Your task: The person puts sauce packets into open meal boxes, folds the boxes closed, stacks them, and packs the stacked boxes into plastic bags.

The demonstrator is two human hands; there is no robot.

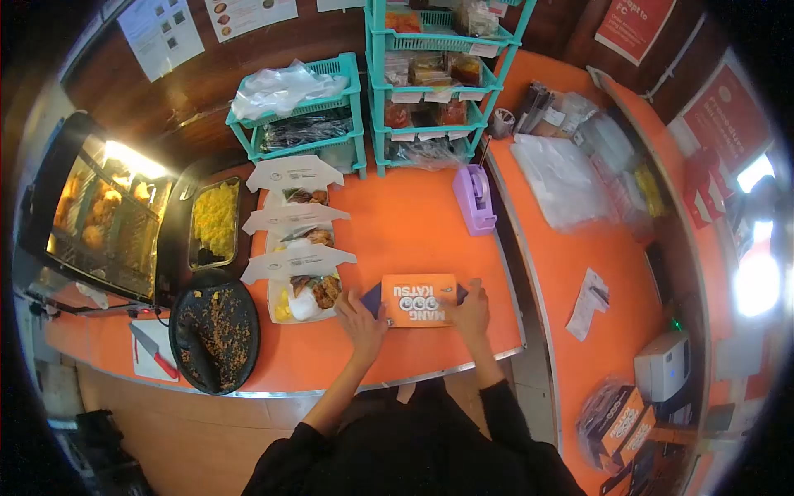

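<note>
An orange food box (pixel 419 299) printed "MANG KATSU" lies on the orange counter in front of me, its lettering upside down from my side. Dark flaps stick out at its left and right ends. My left hand (pixel 361 324) grips the left end, fingers at the dark flap. At the opposite end, my right hand (pixel 470 314) holds the box with its fingers bent around the corner. Left of my left hand stands an open meal box (pixel 304 296) with rice, egg and browned meat. Behind it are two more open boxes, a middle one (pixel 308 237) and a far one (pixel 304 195).
A stone mortar (pixel 240 302) with a pestle and a red-handled knife (pixel 157 350) lie left. Behind are a tray of yellow food (pixel 215 217), a lit display case (pixel 107 215) and teal racks (pixel 380 107). A purple tape dispenser (pixel 475 200) stands back right, near a side counter (pixel 550 273).
</note>
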